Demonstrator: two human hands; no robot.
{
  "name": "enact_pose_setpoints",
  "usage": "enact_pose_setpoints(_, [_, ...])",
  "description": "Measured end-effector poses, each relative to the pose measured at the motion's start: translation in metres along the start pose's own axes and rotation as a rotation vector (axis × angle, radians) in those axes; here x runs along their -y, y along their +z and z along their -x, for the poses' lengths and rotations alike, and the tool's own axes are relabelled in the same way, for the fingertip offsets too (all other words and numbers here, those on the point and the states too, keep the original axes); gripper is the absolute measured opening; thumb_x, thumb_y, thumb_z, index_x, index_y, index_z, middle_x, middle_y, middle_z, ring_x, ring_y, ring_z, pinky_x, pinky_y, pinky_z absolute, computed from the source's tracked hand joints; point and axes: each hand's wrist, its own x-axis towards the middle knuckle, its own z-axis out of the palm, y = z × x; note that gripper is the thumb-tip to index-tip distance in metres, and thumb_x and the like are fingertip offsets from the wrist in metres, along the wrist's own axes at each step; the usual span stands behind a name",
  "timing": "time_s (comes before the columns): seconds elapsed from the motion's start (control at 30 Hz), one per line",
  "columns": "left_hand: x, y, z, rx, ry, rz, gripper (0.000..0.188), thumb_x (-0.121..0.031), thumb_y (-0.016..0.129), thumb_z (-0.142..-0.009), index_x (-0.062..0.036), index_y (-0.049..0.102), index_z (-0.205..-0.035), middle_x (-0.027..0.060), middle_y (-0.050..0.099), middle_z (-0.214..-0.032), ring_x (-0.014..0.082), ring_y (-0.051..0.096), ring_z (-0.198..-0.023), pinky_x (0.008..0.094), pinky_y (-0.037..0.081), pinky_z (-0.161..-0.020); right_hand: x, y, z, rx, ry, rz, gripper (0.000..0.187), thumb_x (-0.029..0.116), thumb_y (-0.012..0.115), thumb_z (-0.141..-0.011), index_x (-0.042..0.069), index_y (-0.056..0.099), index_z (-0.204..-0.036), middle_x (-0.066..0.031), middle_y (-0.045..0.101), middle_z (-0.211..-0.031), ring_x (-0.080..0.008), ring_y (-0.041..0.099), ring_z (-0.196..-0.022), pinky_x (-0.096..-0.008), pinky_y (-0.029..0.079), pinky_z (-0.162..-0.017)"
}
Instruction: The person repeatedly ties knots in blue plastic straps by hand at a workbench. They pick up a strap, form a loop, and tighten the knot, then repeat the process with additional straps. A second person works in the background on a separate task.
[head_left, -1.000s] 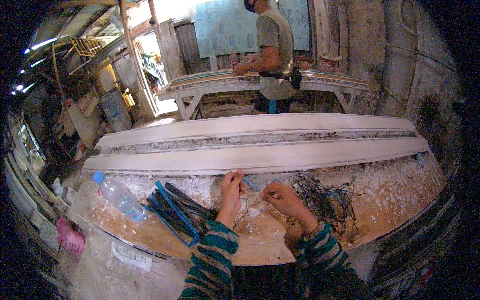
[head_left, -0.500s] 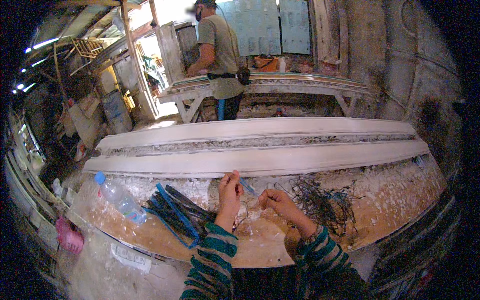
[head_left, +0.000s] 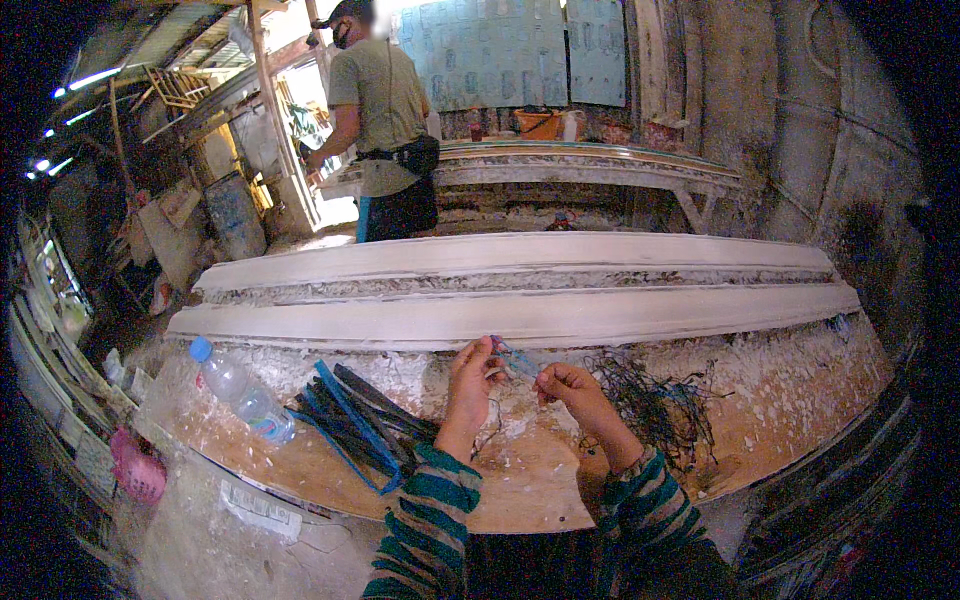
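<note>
Between my two hands stretches a thin, pale blue strip (head_left: 519,362), partly see-through and slightly blurred. My left hand (head_left: 468,388) pinches its upper left end, thumb and forefinger raised and the other fingers loosely curled. The lower right end is in the closed fingertips of my right hand (head_left: 574,388). Left of my hands, a bundle of black and blue strips (head_left: 362,422) lies on the wooden table (head_left: 520,495). A loose tangle of dark threads (head_left: 655,405) lies beside my right hand.
Two long white moulded pieces (head_left: 420,318) run across the table beyond my hands. At left lies a clear plastic bottle (head_left: 243,392) with a blue cap. A person (head_left: 378,110) stands by a long bench (head_left: 590,170) behind. A pink basket (head_left: 138,467) is at the lower left.
Both hands have shifted slightly right, and more of the blue strip shows between them. The person at the back has moved left along the bench.
</note>
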Motion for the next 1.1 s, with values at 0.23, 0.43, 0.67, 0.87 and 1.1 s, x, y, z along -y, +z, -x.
enact_pose_setpoints(0.23, [0.004, -0.006, -0.006, -0.072, 0.059, 0.040, 0.016, -0.024, 0.059, -0.079, -0.0088, 0.056, -0.083, -0.0022, 0.052, -0.075, 0.0080, 0.047, -0.063, 0.0220, 0.039, -0.051, -0.005, 0.006, 0.000, 0.026, 0.019, 0.095, 0.021, 0.022, 0.050, -0.085, 0.003, 0.054, -0.077, 0.0000, 0.054, -0.069, -0.0090, 0.049, -0.063, -0.0229, 0.040, -0.059])
enact_pose_setpoints(0.43, [0.012, -0.013, -0.011, -0.185, 0.038, 0.043, 0.012, -0.021, 0.057, -0.080, -0.0096, 0.053, -0.078, -0.0027, 0.048, -0.067, 0.0082, 0.045, -0.058, 0.0225, 0.039, -0.049, -0.010, 0.015, 0.000, 0.087, 0.009, 0.272, 0.023, 0.024, 0.049, -0.085, 0.003, 0.052, -0.074, 0.0000, 0.050, -0.064, -0.0088, 0.045, -0.061, -0.0241, 0.039, -0.056])
enact_pose_setpoints(0.67, [0.017, -0.023, -0.020, -0.225, 0.012, 0.078, 0.008, -0.016, 0.054, -0.082, -0.0095, 0.051, -0.080, -0.0028, 0.044, -0.060, 0.0084, 0.043, -0.051, 0.0217, 0.037, -0.045, -0.013, 0.032, 0.003, -0.017, -0.161, 0.336, 0.029, 0.027, 0.048, -0.085, 0.002, 0.049, -0.070, -0.0012, 0.046, -0.059, -0.0087, 0.043, -0.059, -0.0254, 0.037, -0.054])
enact_pose_setpoints(0.87, [0.009, -0.013, -0.013, -0.110, 0.148, -0.054, 0.017, -0.023, 0.052, -0.084, -0.0067, 0.052, -0.088, -0.0007, 0.047, -0.068, 0.0077, 0.043, -0.053, 0.0205, 0.036, -0.046, 0.002, 0.015, 0.003, 0.097, -0.097, 0.138, 0.025, 0.025, 0.049, -0.085, 0.003, 0.051, -0.075, -0.0019, 0.051, -0.064, -0.0082, 0.048, -0.063, -0.0246, 0.041, -0.060])
enact_pose_setpoints(1.1, [0.003, -0.005, -0.009, -0.047, 0.207, -0.210, 0.042, -0.039, 0.043, -0.086, -0.0046, 0.048, -0.110, 0.0015, 0.049, -0.087, 0.0079, 0.045, -0.058, 0.0207, 0.038, -0.048, 0.029, -0.017, 0.006, 0.011, -0.246, -0.314, 0.020, 0.022, 0.056, -0.081, 0.004, 0.055, -0.090, -0.0042, 0.057, -0.076, -0.0126, 0.053, -0.070, -0.0269, 0.043, -0.065])
